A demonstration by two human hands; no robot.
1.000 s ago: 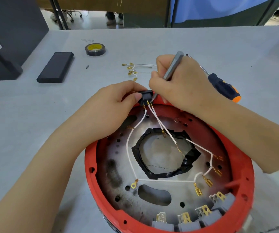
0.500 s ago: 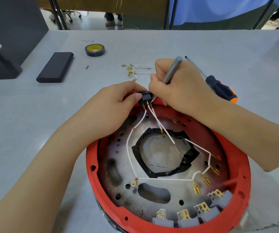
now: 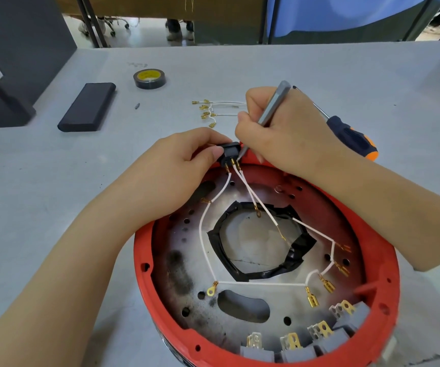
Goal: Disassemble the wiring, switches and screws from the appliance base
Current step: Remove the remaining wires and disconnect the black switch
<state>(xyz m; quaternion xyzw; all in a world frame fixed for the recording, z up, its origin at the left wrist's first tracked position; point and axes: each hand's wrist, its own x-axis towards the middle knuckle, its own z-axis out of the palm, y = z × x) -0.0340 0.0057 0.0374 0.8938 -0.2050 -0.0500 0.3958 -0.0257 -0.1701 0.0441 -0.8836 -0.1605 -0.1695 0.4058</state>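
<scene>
Two hands meet at the far rim of the red appliance base (image 3: 240, 348), which sits at the tabletop's (image 3: 41, 194) near edge. The left hand (image 3: 176, 165) pinches a black switch (image 3: 230, 152) just above the rim; the right hand (image 3: 279, 136) has its fingers curled round a grey tool (image 3: 274, 104) whose tip touches the switch. White wires (image 3: 205, 234) run from the switch across the metal plate inside the base. Grey switches (image 3: 301, 348) line the base's near wall.
</scene>
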